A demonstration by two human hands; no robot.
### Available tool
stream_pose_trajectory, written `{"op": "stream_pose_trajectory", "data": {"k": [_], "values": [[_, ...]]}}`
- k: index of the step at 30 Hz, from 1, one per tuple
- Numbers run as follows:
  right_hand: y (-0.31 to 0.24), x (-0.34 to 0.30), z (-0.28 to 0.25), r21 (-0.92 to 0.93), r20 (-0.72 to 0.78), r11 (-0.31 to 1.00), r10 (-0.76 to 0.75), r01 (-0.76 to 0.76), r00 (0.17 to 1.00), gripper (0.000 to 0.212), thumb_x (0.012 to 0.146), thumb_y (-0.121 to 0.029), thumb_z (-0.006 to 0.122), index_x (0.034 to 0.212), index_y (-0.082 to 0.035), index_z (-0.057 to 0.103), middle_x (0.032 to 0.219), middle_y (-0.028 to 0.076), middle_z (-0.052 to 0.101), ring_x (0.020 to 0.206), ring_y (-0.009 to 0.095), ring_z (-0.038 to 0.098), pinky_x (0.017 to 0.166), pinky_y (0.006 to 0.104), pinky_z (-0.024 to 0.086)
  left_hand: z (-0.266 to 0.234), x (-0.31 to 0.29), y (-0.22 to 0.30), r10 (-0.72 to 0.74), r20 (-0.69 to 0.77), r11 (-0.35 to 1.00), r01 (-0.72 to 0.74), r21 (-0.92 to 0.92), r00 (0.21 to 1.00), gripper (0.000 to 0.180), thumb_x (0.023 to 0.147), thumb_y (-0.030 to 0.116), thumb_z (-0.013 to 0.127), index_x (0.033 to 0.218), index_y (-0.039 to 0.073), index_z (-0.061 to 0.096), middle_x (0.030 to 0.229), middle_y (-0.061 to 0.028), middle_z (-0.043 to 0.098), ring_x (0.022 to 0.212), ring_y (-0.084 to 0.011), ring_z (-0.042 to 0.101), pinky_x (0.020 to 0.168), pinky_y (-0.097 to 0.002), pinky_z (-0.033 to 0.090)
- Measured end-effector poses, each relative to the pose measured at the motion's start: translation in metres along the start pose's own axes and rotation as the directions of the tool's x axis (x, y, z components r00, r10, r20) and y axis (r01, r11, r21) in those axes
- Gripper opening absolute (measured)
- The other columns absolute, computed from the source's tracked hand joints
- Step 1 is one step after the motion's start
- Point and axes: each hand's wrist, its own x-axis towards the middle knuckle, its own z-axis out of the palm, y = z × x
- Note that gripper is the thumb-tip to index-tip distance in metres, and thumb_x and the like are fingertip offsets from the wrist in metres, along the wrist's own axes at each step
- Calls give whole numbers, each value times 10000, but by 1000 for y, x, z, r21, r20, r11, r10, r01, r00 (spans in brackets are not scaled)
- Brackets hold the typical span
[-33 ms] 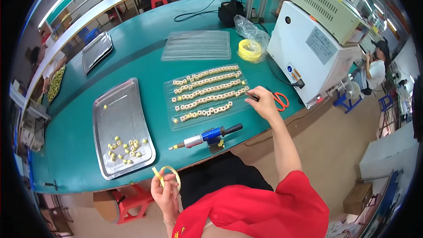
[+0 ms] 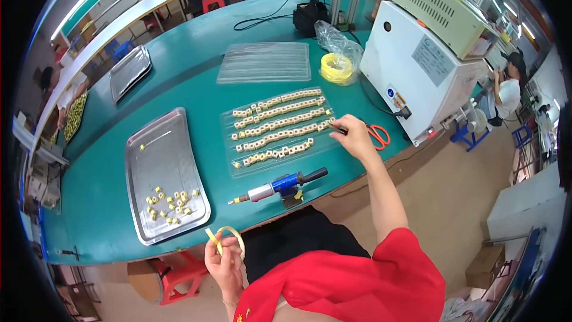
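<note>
My left hand (image 2: 224,265), near the table's front edge, pinches a looped pale-yellow strip of tape (image 2: 240,241). At the right end of the clear ridged tray (image 2: 233,156), my right hand (image 2: 353,137) is closed on dark tweezers (image 2: 341,132), partly hidden by the fingers. Their tip is close to the end of one row of small cream and yellow blocks (image 2: 280,124). Several such rows lie along the tray's grooves. Between my hands, a blue and silver cylindrical tool (image 2: 276,187) with a black handle rests on a small stand.
Left of the rows stands a metal tray (image 2: 156,170) with loose blocks. Red-handled scissors (image 2: 379,137) lie beyond my right hand, near a white machine (image 2: 411,71). A yellow tape roll (image 2: 336,68), another clear tray (image 2: 265,62) and a second metal tray (image 2: 131,71) lie farther back.
</note>
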Motion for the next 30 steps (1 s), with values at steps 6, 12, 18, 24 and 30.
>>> {"op": "stream_pose_trajectory", "data": {"k": [6,12,18,24,30], "values": [[30,15,3,-118,-70,988,93,-101,993,239,666,-11,718,885,7,625,774,79,571,686,190,545,631,309,445,-5,-7,2,72,-21,997,-72,29,997,287,904,20,466,1189,-10,460,951,-140,621,658,-81,568,382,-136,311],[52,30,13,-27,57,985,171,-170,984,266,671,-23,729,922,0,643,760,49,554,688,140,533,623,281,444,-5,-1,2,28,-37,1000,-27,15,999,309,884,13,499,1190,-9,462,945,-162,614,660,-110,577,392,-143,310],[59,30,9,32,96,995,91,-95,991,217,704,-38,719,906,1,649,730,11,552,619,89,481,579,253,419,2,-3,0,13,-20,999,-12,41,1000,298,895,23,491,1190,-10,463,962,-149,622,642,-85,568,398,-145,299],[-27,-9,-22,558,71,794,242,-240,968,188,765,-64,671,920,30,623,737,-5,604,576,7,438,495,173,334,-9,-11,3,61,-33,995,-58,87,998,312,884,-4,483,1195,1,462,942,-127,616,626,-76,548,409,-139,300],[-126,-83,15,736,603,384,4,-558,798,253,741,-21,623,978,67,611,841,114,628,660,95,546,532,187,389,10,-12,10,18,19,993,-20,117,1000,417,790,-104,543,1183,2,451,930,-148,611,630,-80,550,441,-132,337]]}}
